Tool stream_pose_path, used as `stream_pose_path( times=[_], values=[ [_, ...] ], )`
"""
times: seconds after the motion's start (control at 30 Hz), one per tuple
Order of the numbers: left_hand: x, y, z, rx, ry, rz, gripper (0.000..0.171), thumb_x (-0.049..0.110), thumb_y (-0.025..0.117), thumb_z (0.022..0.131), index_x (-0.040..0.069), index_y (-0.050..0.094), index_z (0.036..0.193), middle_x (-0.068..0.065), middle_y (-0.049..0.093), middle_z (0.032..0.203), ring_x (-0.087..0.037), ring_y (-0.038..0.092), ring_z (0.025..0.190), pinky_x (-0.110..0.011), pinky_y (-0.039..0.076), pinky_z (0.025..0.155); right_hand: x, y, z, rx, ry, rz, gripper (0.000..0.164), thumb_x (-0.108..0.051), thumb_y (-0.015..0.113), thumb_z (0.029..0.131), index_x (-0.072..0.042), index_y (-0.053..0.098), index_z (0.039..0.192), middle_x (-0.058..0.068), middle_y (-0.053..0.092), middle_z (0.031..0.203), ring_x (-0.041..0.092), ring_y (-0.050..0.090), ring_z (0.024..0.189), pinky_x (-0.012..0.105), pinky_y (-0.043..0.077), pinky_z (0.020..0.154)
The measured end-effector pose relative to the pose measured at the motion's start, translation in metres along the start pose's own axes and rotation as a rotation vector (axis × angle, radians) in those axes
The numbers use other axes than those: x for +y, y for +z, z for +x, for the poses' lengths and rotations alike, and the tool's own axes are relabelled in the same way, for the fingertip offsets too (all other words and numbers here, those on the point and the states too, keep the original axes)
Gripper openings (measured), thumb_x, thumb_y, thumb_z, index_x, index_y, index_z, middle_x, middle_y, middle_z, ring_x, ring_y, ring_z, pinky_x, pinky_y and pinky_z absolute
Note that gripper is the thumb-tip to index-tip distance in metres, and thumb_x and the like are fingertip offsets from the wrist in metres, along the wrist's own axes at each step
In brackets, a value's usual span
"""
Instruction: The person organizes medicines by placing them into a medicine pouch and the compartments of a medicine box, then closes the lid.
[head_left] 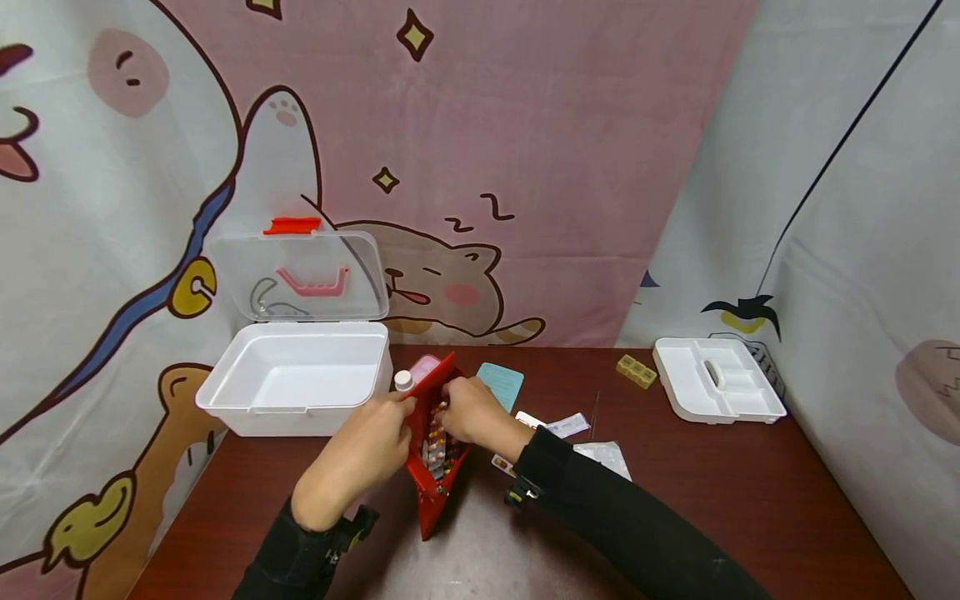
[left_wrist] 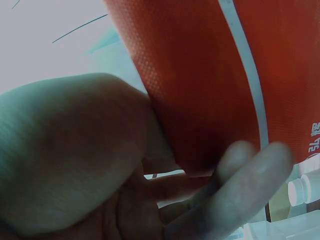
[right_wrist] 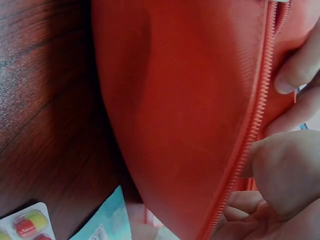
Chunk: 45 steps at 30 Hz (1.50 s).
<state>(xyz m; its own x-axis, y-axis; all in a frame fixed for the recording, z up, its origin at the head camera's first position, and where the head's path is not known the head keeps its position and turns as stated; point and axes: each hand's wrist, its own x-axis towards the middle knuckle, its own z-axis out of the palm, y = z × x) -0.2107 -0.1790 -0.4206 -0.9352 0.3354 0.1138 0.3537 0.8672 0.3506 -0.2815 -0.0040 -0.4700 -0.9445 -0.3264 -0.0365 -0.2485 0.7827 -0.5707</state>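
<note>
Upright on the table, a red zippered pouch gapes at its top, with blister packs showing inside. My left hand grips the pouch's left edge, its thumb and fingers pinching the red fabric in the left wrist view. From the right, my right hand reaches into the mouth, fingers down beside the packs. Its fingertips are hidden inside, so I cannot tell what they hold. The right wrist view shows the zipper running past this hand. Behind the pouch stands a white-capped bottle.
A white box with its clear lid raised stands at the back left. Right of the pouch lie a teal packet, a capsule blister pack and a white packet. Farther right are a yellow pill case and a white tray.
</note>
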Motion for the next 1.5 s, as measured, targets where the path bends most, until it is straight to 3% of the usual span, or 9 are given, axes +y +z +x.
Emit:
stream_pose_path(
  times=[0.27,0.47,0.57,0.77,1.17,1.33,1.5],
  values=[
    [0.0,0.0,0.0,0.0,0.005,-0.001,0.022,-0.001,0.069,0.096,0.0,0.078,0.116,-0.011,0.073,0.105,-0.017,0.057,0.073,-0.03,0.048,0.063,0.003,0.005,0.001,0.023,-0.007,-0.072,0.023,-0.011,0.079,0.091,-0.014,0.067,0.071,-0.002,0.058,0.065,0.019,0.056,0.065,0.032,0.046,0.061],
    [0.001,-0.001,-0.001,-0.011,-0.01,-0.011,0.023,-0.001,0.069,0.097,0.0,0.078,0.118,-0.012,0.074,0.108,-0.017,0.057,0.072,-0.029,0.048,0.062,0.006,0.002,0.001,0.045,-0.002,-0.077,0.018,-0.025,0.082,0.095,-0.013,0.077,0.083,0.002,0.068,0.074,0.022,0.06,0.072,0.037,0.05,0.068],
    [0.001,-0.001,0.0,-0.012,-0.015,-0.009,0.025,-0.001,0.069,0.097,0.0,0.078,0.121,-0.013,0.075,0.111,-0.018,0.057,0.073,-0.029,0.048,0.062,0.008,-0.006,0.0,0.049,0.0,-0.027,0.017,-0.028,0.081,0.097,-0.015,0.079,0.086,0.0,0.068,0.071,0.018,0.061,0.067,0.033,0.05,0.064],
    [0.001,-0.001,0.001,-0.016,-0.019,0.0,0.029,0.0,0.069,0.098,-0.002,0.077,0.126,-0.015,0.077,0.117,-0.018,0.06,0.077,-0.031,0.05,0.065,0.014,-0.029,-0.009,0.025,0.006,0.141,0.026,-0.025,0.07,0.105,-0.01,0.079,0.086,-0.003,0.062,0.06,0.011,0.061,0.05,0.026,0.049,0.05],
    [0.001,-0.003,-0.001,-0.026,-0.045,0.001,0.034,0.0,0.068,0.098,-0.002,0.076,0.131,-0.015,0.077,0.126,-0.021,0.063,0.083,-0.032,0.051,0.068,0.048,-0.068,-0.019,0.045,0.075,0.209,0.024,-0.025,0.069,0.105,-0.006,0.084,0.107,0.008,0.076,0.074,0.017,0.074,0.057,0.029,0.059,0.055],
    [0.001,-0.003,-0.002,-0.033,-0.055,0.0,0.035,0.001,0.068,0.098,-0.002,0.076,0.133,-0.016,0.077,0.127,-0.021,0.064,0.083,-0.032,0.051,0.067,0.07,-0.074,-0.022,0.08,0.052,0.045,0.02,-0.029,0.074,0.102,-0.013,0.085,0.099,-0.001,0.077,0.079,0.014,0.07,0.069,0.029,0.054,0.067],
    [0.001,-0.002,-0.001,-0.027,-0.044,0.011,0.034,0.001,0.067,0.098,-0.002,0.076,0.131,-0.015,0.077,0.123,-0.02,0.063,0.082,-0.034,0.051,0.069,0.089,-0.075,-0.029,0.028,0.056,-0.088,0.018,-0.032,0.08,0.1,-0.015,0.086,0.095,-0.002,0.078,0.087,0.015,0.065,0.079,0.033,0.052,0.073]
  ],
)
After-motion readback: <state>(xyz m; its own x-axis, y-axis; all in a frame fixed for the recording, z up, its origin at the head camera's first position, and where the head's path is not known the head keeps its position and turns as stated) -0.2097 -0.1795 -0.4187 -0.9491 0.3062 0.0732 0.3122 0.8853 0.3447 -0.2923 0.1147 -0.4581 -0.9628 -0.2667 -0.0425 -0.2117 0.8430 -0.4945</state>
